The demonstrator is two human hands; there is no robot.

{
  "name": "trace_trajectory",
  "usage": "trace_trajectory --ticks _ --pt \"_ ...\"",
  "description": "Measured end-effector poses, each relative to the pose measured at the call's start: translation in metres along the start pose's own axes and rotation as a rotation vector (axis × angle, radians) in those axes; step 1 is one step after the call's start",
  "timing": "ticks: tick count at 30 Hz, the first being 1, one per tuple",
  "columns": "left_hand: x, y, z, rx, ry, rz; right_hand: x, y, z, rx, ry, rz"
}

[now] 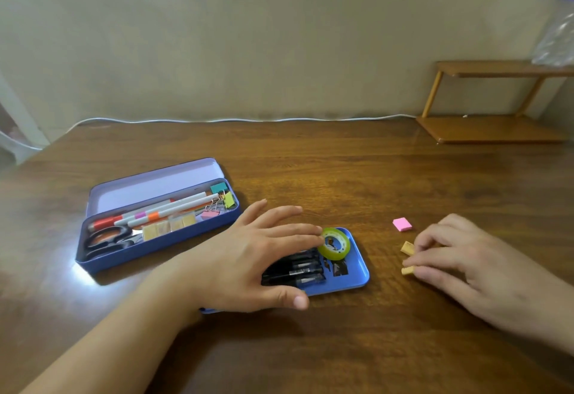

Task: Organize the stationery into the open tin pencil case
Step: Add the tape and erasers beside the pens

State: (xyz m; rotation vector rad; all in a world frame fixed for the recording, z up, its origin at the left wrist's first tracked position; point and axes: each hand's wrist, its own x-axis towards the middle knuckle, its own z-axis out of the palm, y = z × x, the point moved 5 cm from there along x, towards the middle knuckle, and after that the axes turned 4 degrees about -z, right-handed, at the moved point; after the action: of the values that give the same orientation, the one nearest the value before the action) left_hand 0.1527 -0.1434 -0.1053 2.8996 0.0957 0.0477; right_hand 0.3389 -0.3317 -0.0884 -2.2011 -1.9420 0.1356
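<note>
One open tin pencil case (102, 261) lies toward the table's (310, 161) left edge. In it are one pair of black-handled scissors (107, 240), three white pens or markers (161, 209) with coloured bands, a row of four small tan blocks (169, 226) and at least three binder clips (219, 199): one teal, one yellow-green, one pink. One flat blue tray (357, 272) sits near the table's middle, bearing one green roll of tape (334, 244) and several black pens (295, 271); about four show, the rest hidden. Toward the right edge lie one pink eraser (402, 224) and two tan pieces (407, 248). Two hands (245, 257) are in view. One wooden shelf (490, 129) stands at the far right corner.
</note>
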Motion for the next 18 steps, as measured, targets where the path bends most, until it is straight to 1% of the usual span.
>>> trace_trajectory --ticks 3,6,12,15,18 --pt "0.004 0.005 0.003 0.03 -0.018 0.009 0.002 -0.011 0.0 0.173 0.099 0.03" --pt "0.005 0.004 0.004 0.025 -0.024 0.003 0.001 -0.011 0.005 0.215 0.137 0.08" --pt "0.004 0.001 0.002 0.025 -0.01 -0.01 -0.01 -0.004 0.009 0.031 0.015 0.073" --pt "0.004 -0.002 0.003 0.065 -0.011 -0.041 -0.013 -0.005 0.009 -0.022 -0.003 0.081" --pt "0.003 -0.003 0.002 0.052 -0.013 -0.069 -0.012 -0.009 0.008 -0.011 0.003 0.092"
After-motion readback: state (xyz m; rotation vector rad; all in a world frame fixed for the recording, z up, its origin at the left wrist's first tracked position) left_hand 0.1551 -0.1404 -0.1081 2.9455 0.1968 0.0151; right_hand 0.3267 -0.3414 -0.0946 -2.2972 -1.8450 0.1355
